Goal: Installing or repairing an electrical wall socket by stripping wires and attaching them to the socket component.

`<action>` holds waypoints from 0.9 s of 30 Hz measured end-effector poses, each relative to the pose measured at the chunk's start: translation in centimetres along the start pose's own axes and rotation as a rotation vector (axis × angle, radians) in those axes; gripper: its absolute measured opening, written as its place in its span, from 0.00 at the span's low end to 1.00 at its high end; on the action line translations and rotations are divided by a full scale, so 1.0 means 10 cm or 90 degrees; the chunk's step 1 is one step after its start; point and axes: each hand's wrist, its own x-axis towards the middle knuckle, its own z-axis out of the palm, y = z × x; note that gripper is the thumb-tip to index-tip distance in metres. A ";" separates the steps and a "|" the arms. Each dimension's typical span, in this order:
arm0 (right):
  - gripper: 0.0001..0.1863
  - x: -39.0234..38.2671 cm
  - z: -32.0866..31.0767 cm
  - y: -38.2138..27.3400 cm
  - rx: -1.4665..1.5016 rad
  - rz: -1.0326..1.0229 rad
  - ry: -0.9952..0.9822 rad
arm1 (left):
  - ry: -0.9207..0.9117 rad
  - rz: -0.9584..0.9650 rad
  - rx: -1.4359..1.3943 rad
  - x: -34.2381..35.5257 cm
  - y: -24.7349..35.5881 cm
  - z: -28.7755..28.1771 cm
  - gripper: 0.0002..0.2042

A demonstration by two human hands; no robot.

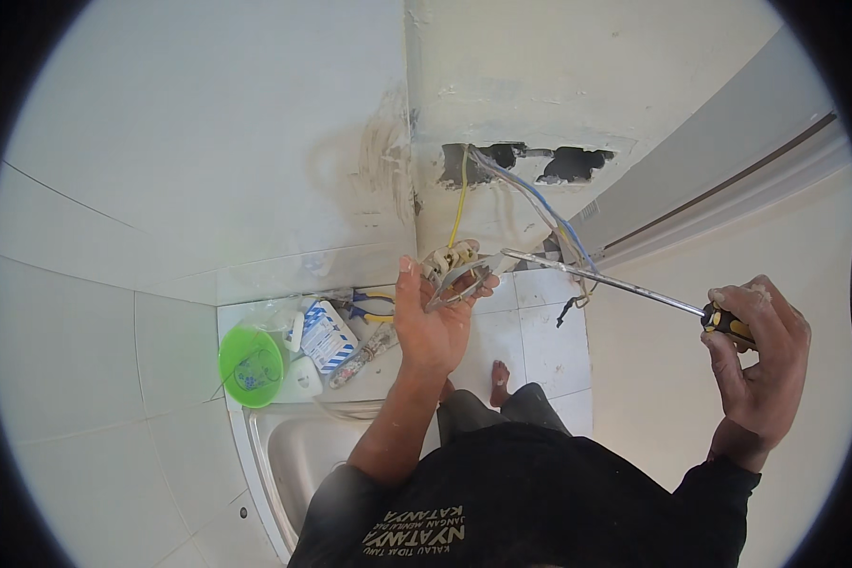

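My left hand (431,327) holds an electrical fitting (454,275) with a grey metal frame and pale parts, in front of the wall's corner. A yellow wire (460,204) runs from a broken opening (577,163) in the wall down toward the fitting. Blue and pale wires (549,208) hang from that same opening to the right. My right hand (762,364) grips a yellow-and-black screwdriver (634,291), its long shaft angled left so the tip is at the frame's upper edge; whether it touches cannot be made out.
A counter below carries a green bucket (237,355), blue-striped pack (328,336), pliers (374,305) and a dirty tool (360,360). A steel sink (293,454) is at lower left. A door frame (701,189) runs along the right. My bare foot (500,379) shows on the tiles.
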 end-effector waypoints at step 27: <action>0.15 -0.52 0.04 -0.06 0.022 0.025 0.052 | 0.053 -0.226 0.098 -0.02 0.32 0.31 0.29</action>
